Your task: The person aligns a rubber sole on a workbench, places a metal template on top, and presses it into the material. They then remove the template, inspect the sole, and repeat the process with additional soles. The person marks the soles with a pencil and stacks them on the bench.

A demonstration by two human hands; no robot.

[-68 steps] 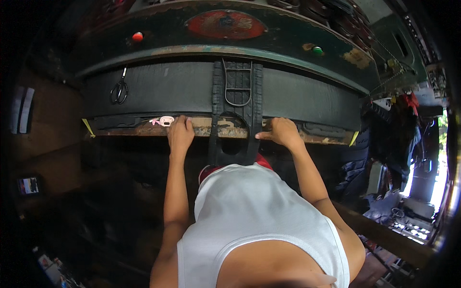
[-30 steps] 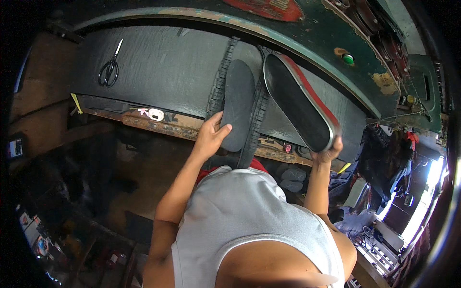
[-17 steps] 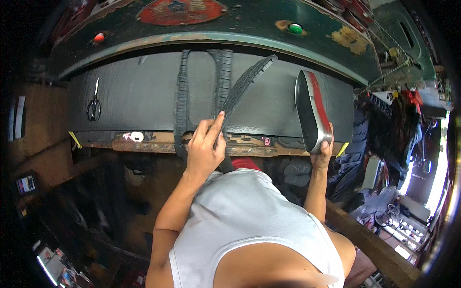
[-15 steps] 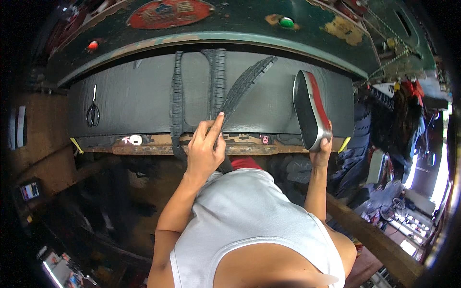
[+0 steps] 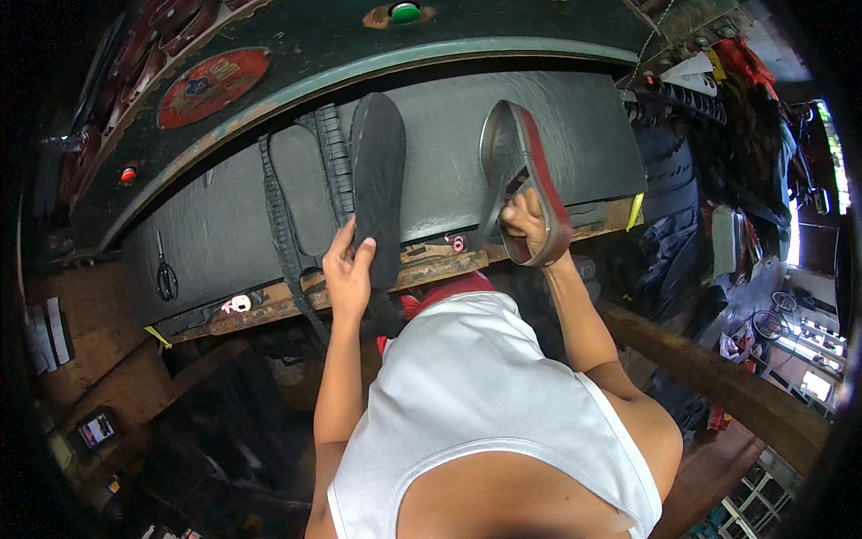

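My left hand (image 5: pixel 348 277) is closed on the lower edge of a black sole-shaped piece (image 5: pixel 379 171), with the thumb across its smooth face. The piece stands lengthwise over the dark grey work surface (image 5: pixel 444 162). At the right, my right hand (image 5: pixel 527 222) reaches inside a sole-shaped metal cutting die (image 5: pixel 542 166) with a red outer band. Its fingers are curled round what looks like the die's inner crossbar, mostly hidden. Treaded black rubber strips (image 5: pixel 334 157) lie just left of the sole piece; one long strip (image 5: pixel 285 235) hangs over the front edge.
A green machine beam (image 5: pixel 323 63) with a red button (image 5: pixel 127 174) and a green button (image 5: pixel 405 13) spans the far side. Black-handled scissors (image 5: pixel 166 280) lie at the left. A worn wooden edge (image 5: pixel 440 271) runs along the front. Dark sheets (image 5: pixel 660 180) hang at the right.
The view has turned. The treaded piece at my left hand has given way to a smooth dark sole face. My right hand has shifted from the die's near end to inside it.
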